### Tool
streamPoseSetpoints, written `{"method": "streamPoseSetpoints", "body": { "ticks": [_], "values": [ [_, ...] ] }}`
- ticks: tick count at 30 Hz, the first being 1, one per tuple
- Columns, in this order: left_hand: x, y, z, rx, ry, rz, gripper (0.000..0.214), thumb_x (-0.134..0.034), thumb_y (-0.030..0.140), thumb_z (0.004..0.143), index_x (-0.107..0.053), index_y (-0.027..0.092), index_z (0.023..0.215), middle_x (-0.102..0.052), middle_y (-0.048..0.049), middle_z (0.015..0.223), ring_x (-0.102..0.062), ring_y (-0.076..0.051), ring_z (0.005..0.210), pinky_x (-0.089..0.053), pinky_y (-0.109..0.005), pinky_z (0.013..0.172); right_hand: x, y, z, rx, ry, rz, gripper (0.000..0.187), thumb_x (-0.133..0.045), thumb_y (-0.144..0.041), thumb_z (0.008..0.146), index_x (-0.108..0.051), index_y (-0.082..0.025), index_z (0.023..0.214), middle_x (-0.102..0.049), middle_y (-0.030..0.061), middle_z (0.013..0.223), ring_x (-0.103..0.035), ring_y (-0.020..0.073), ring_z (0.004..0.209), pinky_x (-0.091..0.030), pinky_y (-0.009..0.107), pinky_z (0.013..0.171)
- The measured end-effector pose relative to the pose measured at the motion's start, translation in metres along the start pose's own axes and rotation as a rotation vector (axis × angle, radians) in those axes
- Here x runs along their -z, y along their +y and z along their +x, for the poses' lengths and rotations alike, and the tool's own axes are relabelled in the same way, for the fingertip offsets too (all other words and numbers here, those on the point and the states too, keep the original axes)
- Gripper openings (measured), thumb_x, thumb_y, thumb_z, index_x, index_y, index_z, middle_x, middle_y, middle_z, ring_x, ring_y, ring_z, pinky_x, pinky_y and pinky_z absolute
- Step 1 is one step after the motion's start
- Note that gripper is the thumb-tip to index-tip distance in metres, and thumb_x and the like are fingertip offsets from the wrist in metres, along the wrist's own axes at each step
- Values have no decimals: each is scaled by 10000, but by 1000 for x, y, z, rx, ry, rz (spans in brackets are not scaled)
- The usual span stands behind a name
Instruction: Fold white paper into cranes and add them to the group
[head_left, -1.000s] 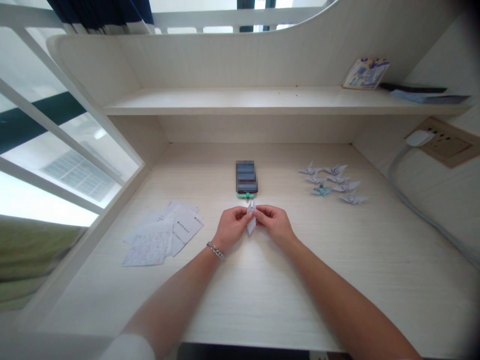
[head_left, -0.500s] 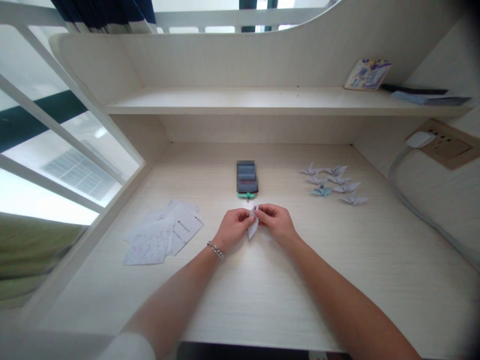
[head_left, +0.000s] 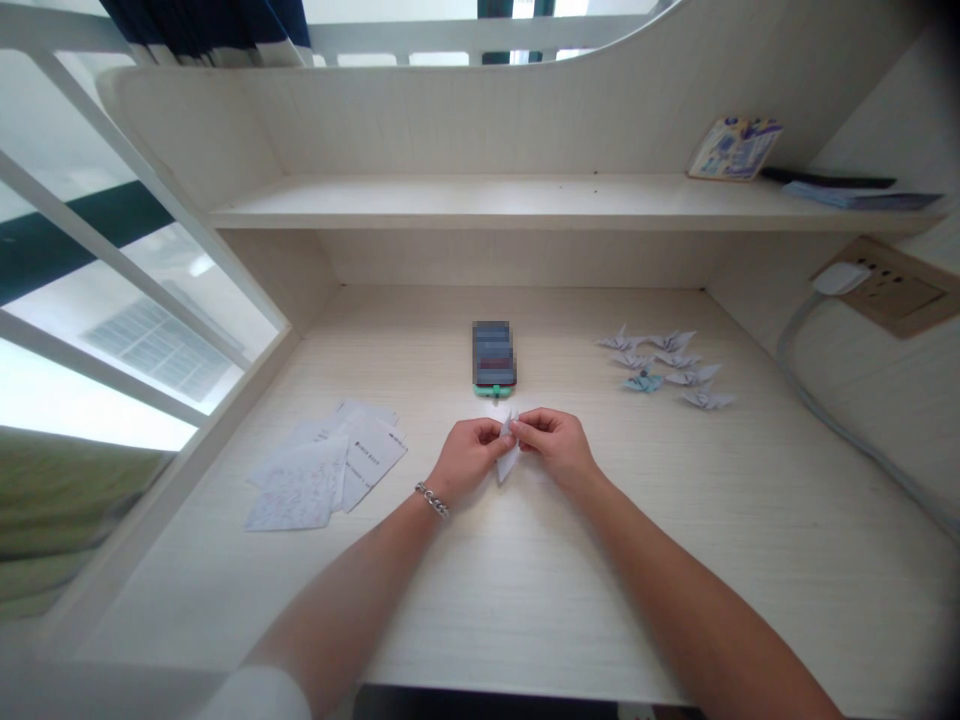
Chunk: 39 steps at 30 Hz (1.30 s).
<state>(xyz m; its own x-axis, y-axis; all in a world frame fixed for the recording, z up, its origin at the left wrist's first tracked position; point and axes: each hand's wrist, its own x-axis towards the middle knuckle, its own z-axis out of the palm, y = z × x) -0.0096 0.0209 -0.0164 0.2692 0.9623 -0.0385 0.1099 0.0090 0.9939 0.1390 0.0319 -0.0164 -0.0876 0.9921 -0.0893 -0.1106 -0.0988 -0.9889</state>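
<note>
Pinching a small, white, seemingly half-folded paper (head_left: 508, 457), both hands (head_left: 469, 462) (head_left: 556, 447) grip it

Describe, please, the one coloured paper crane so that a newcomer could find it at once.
On the pale wooden desk, look right of the dark rectangular phone to the cluster of small white folded-paper cranes. The turquoise paper crane sits at the cluster's near left edge; it alone is coloured, while its neighbours are white.
</note>
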Motion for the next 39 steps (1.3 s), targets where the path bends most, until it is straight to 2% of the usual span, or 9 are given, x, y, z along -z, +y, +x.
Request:
{"method": "streamPoseSetpoints", "body": {
  "ticks": [5, 14, 21, 24, 28, 39],
  "values": [
    [1, 1, -1, 13, 9, 70, 290, -594, 389, 707, -651, 106, 734, -614, -30, 668, -513, -117, 589, -378, -219, 541, 2, 0, 1, -22, -43, 25, 333, -728, -416, 558, -663, -145, 741, -641, 34, 676, -557, 124, 582, -468, 253, 547],
    [2, 3, -2, 26, -28, 119, 268, -585, 370, 712, -628, 106, 695, -556, -10, 618, -453, -97, 558, -332, -211, 516, 7, 2, 3, -50, -48, 45, 270, -746, -371, 553, -646, -165, 698, -642, 12, 666, -571, 125, 593, -470, 256, 556],
    [3, 5, -2, 46, -54, 128, 241, -582, 343, 710, -638, 108, 705, -561, -13, 615, -453, -95, 548, -327, -210, 514, 11, 0, 4, -91, -91, 74, 274, -759, -335, 546, -632, -163, 716, -646, 20, 687, -587, 135, 614, -477, 258, 559],
    [4, 6, -3, 69, -74, 119, 238, -593, 343, 696, -633, 109, 684, -555, -11, 600, -446, -90, 531, -320, -206, 498, 14, -2, 4, -109, -148, 73, 258, -753, -332, 556, -626, -162, 703, -642, 14, 671, -584, 126, 599, -473, 252, 556],
    [5, 9, -4, 97, -97, 114, 254, -607, 358, 676, -639, 106, 680, -553, -11, 589, -436, -85, 510, -314, -207, 486, 18, -2, 4, -88, -234, 77, 223, -750, -300, 569, -629, -159, 691, -635, 6, 652, -577, 113, 585, -470, 246, 565],
    [5, 12, -5, 120, -121, 89, 261, -622, 363, 657, -611, 102, 642, -520, -2, 554, -413, -77, 484, -298, -205, 465, 22, -5, 5, -55, -240, 25, 222, -744, -316, 574, -686, -155, 716, -656, 23, 652, -585, 130, 589, -483, 270, 586]
  ]
}}
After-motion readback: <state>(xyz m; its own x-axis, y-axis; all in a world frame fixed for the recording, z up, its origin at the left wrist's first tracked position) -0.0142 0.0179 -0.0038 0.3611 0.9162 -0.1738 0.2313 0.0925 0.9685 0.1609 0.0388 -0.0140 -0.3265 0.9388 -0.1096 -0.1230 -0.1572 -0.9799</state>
